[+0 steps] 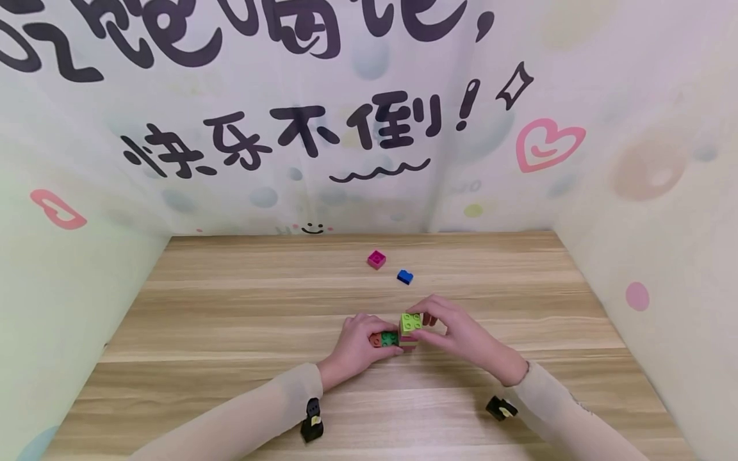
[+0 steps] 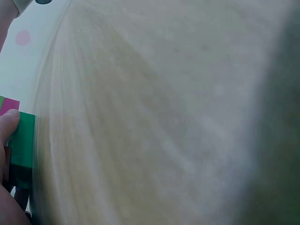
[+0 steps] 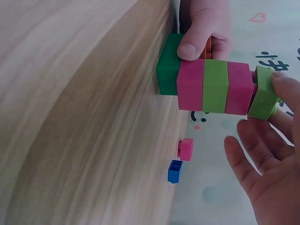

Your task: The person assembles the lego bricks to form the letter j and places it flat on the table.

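My left hand (image 1: 353, 346) grips the base of a toy-brick build, thumb and fingers around its green brick (image 1: 389, 339) and orange brick (image 1: 376, 340). On the base's right end rises a stack with a lower pink brick (image 3: 191, 85), a lime brick (image 3: 215, 86) and an upper pink brick (image 3: 238, 89). Between thumb and fingertip, my right hand (image 1: 464, 333) pinches another lime brick (image 3: 263, 93) at the stack's top. That brick sits slightly tilted, with a narrow gap showing under it. Only a green side and the left thumb show at the left wrist view's edge.
Farther back on the wooden table (image 1: 230, 301) lie a loose pink brick (image 1: 377, 259) and a blue brick (image 1: 405, 276). A printed curtain wall (image 1: 259, 205) stands behind the table, with walls on both sides. Each sleeve carries a black wrist camera (image 1: 312, 422).
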The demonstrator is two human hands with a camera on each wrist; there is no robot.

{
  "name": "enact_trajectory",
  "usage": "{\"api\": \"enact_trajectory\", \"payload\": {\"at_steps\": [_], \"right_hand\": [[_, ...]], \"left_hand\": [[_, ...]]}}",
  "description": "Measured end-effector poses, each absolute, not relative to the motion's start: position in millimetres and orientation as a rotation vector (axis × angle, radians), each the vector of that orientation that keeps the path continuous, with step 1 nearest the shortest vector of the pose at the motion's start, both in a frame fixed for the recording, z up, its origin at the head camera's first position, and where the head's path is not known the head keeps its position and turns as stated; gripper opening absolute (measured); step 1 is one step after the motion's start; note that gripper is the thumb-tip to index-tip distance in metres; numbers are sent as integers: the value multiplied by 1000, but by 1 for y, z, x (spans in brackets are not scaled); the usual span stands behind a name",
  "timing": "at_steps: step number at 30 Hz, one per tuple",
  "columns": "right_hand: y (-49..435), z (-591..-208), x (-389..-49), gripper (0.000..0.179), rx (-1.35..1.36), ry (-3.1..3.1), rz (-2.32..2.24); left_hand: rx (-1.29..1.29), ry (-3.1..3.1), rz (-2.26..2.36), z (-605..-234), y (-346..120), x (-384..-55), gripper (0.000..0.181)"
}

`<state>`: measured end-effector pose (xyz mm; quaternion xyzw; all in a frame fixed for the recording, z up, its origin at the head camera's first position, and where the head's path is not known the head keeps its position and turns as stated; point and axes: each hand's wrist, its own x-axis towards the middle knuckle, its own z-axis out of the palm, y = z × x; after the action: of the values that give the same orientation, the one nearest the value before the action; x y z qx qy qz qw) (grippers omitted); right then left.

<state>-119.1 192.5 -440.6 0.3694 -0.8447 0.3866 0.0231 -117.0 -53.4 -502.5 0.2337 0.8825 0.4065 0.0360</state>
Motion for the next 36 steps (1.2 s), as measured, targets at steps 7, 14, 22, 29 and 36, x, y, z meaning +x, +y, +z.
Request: {"api": "enact_trajectory", "payload": {"at_steps": [7,14,22,29,36], "right_hand": [[190,-445,-121,33,1158,-2578,1232],[189,-443,-120,32,1149,-2584,1195],[189,-444,-120,31,1175,-2596,1140],[190,-448,-120,31,1234,-2519,996],[191,-449,-120,35,1230,-2524,1013]], "left_hand": [[725,2718,1243,-503,-53,-117,36],[728,2723,1242,-502,-53,-117,37],[721,2719,1251,-502,-52,-116,38],[728,2717,1259,-504,-52,-116,38],[733,2714,1263,-504,-52,-116,37]]}}
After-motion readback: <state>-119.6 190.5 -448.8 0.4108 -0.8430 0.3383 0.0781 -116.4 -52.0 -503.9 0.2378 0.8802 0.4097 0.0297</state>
